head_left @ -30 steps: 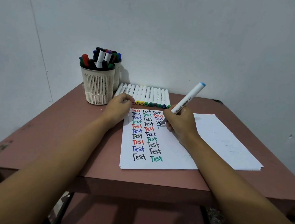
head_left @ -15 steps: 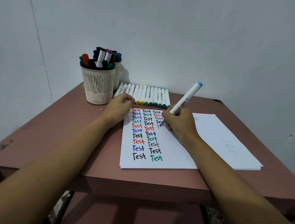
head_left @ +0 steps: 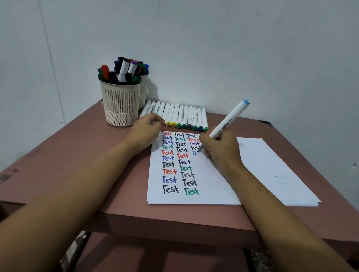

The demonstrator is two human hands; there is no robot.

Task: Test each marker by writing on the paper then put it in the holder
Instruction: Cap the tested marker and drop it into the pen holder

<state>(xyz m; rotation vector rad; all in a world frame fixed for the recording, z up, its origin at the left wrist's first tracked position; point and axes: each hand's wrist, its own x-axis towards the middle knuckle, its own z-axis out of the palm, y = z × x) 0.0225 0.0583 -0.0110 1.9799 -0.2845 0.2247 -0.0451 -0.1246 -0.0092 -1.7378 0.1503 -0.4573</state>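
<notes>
So, right hand [head_left: 220,153] fingers pinch marker [head_left: 230,118], tip on paper [head_left: 213,188]; left hand [head_left: 145,131] curled by paper's corner, grip unclear.

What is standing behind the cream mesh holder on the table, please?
A second holder with dark-capped markers peeks out beside the cream mesh holder; most of its body and contents are covered.

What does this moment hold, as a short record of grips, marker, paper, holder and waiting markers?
Right grip: pinches blue-capped marker, tip on paper
Writing: light blue "Te" begun in third column
Left grip: fingers curled, resting at paper's top left corner; contents hidden
Holder: holds upright markers, second holder behind
Waiting markers: capped row lying beyond paper
</notes>
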